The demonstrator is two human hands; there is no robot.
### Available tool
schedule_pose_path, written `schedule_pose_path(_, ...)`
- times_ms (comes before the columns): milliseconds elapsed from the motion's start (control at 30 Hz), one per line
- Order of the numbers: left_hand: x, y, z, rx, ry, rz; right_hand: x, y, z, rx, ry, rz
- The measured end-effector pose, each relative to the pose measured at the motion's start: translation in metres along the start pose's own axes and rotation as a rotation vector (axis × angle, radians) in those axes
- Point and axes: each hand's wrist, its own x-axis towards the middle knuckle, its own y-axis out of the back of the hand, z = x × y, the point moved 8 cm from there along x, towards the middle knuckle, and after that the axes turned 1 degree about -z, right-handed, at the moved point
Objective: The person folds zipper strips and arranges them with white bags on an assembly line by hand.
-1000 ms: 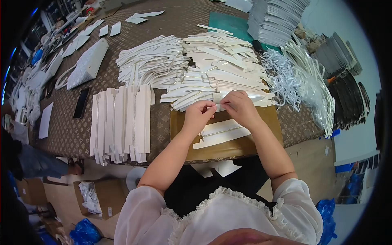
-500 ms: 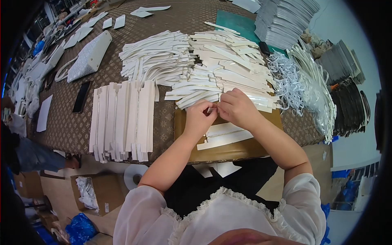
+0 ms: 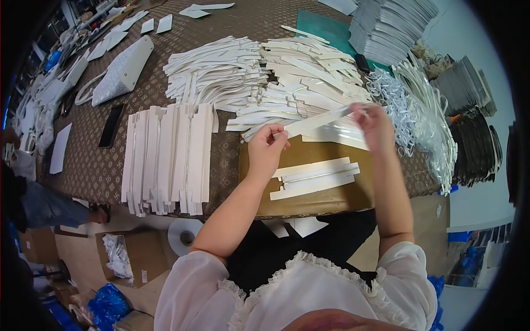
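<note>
A white strip [image 3: 316, 122] stretches slantwise between my hands above the brown board [image 3: 256, 190]. My left hand [image 3: 268, 148] pinches its left end between thumb and fingers. Its raised right end is in my right hand [image 3: 375, 127], which is smeared by motion but closed on it. Below them, on the board, lies a white zipper panel [image 3: 317, 177] with a gold-toned zipper between two pale strips. Just beyond my hands spreads a loose pile of cream strips [image 3: 314, 71]. White zippers [image 3: 215, 69] are heaped beside that pile, at its left.
Finished-looking zipper panels [image 3: 168, 157] are stacked at the left, near a black phone [image 3: 112, 126] and a white quilted handbag [image 3: 122, 71]. Tangled white cords [image 3: 386, 91] lie right. Grey sheets [image 3: 389, 27] rise at the back right. A person's leg [image 3: 49, 207] shows at far left.
My hands were together over the board's far edge. Now the right hand has swung right and up, drawing the white strip out straight, and the zipper panel is in fuller view.
</note>
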Motion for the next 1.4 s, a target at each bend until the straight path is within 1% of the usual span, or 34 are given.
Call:
schedule_pose_path(67, 0.002, 0.003, 0.003, -0.067, -0.038, 0.038, 0.023, 0.051, -0.035, 0.055, 0.145, -0.009)
schedule_pose_path(133, 0.002, 0.002, 0.004, -0.068, -0.036, 0.038, 0.027, 0.100, -0.071, -0.016, 0.284, 0.271)
schedule_pose_path(167, 0.002, 0.002, 0.004, -0.066, -0.038, 0.036, 0.034, 0.118, -0.077, -0.020, 0.282, 0.274)
schedule_pose_path(233, 0.001, 0.001, 0.004, -0.066, -0.035, 0.032, 0.048, 0.156, -0.084, -0.255, 0.357, 0.273)
schedule_pose_path(267, 0.001, 0.001, 0.004, -0.070, -0.032, 0.036, 0.048, 0.158, -0.085, -0.372, 0.393, 0.269)
schedule_pose_path(300, 0.000, 0.001, 0.004, -0.074, -0.031, 0.044, 0.046, 0.163, -0.077, -0.374, 0.391, 0.266)
schedule_pose_path(367, 0.002, 0.003, 0.006, -0.080, -0.037, 0.064, 0.035, 0.129, -0.046, -1.250, 0.252, 0.269)
schedule_pose_path(433, 0.001, -0.001, 0.008, -0.115, -0.050, 0.008, 0.009, 0.064, -0.013, -1.354, 0.310, 0.104)
schedule_pose_path(500, -0.004, -0.005, 0.010, -0.124, -0.049, -0.024, -0.036, -0.023, 0.003, -1.512, 0.331, -0.041)
schedule_pose_path(567, -0.020, -0.020, 0.017, -0.189, -0.047, -0.126, -0.061, -0.063, 0.016, -1.455, 0.534, -0.153)
schedule_pose_path(600, -0.030, -0.028, 0.022, -0.223, -0.044, -0.179, -0.063, -0.065, 0.019, -1.451, 0.525, -0.145)
schedule_pose_path(633, -0.044, -0.033, 0.025, -0.218, -0.033, -0.183, -0.068, -0.072, 0.021, -1.451, 0.602, -0.192)
schedule_pose_path(700, -0.078, -0.048, 0.037, -0.200, -0.077, -0.324, -0.079, -0.083, 0.026, -1.446, 0.748, -0.293)
schedule_pose_path(733, -0.089, -0.046, 0.040, -0.201, -0.056, -0.319, -0.078, -0.080, 0.025, -1.444, 0.725, -0.296)
schedule_pose_path(800, -0.109, -0.036, 0.057, 0.113, -0.220, -0.281, -0.068, -0.051, 0.003, -1.203, 0.527, -0.004)
schedule_pose_path(833, -0.115, -0.031, 0.063, 0.269, -0.305, -0.264, -0.072, -0.044, -0.009, -0.987, 0.456, 0.069)
schedule_pose_path(867, -0.115, -0.020, 0.058, 0.264, -0.290, -0.265, -0.077, -0.036, -0.018, -0.773, 0.388, 0.144)
schedule_pose_path(900, -0.117, -0.008, 0.058, 0.624, -0.395, -0.219, -0.082, -0.032, -0.021, -0.780, 0.374, 0.148)
schedule_pose_path(933, -0.119, -0.002, 0.056, 0.985, -0.496, -0.171, -0.088, -0.023, -0.022, -0.657, 0.324, 0.150)
schedule_pose_path(1000, -0.122, 0.007, 0.043, 0.992, -0.452, -0.156, -0.099, -0.005, -0.018, -0.410, 0.225, 0.154)
schedule_pose_path(1033, -0.123, 0.012, 0.038, 1.004, -0.422, -0.135, -0.104, 0.002, -0.013, -0.414, 0.210, 0.157)
schedule_pose_path(1067, -0.125, 0.016, 0.034, 1.016, -0.391, -0.114, -0.107, 0.006, 0.000, -0.373, 0.148, 0.087)
schedule_pose_path(1133, -0.126, 0.018, 0.025, 1.009, -0.358, -0.135, -0.118, 0.011, 0.024, -0.289, 0.018, -0.049)
schedule_pose_path(1267, -0.130, 0.018, 0.020, 0.998, -0.324, -0.161, -0.137, 0.002, 0.052, -0.234, -0.116, -0.092)
schedule_pose_path(1300, -0.131, 0.018, 0.024, 0.991, -0.333, -0.154, -0.140, 0.000, 0.055, -0.234, -0.126, -0.092)
schedule_pose_path(1367, -0.132, 0.015, 0.034, 0.985, -0.340, -0.149, -0.145, -0.012, 0.057, -0.281, -0.086, -0.206)
schedule_pose_path(1400, -0.134, 0.015, 0.038, 0.845, -0.268, -0.142, -0.147, -0.018, 0.058, -0.305, -0.065, -0.261)
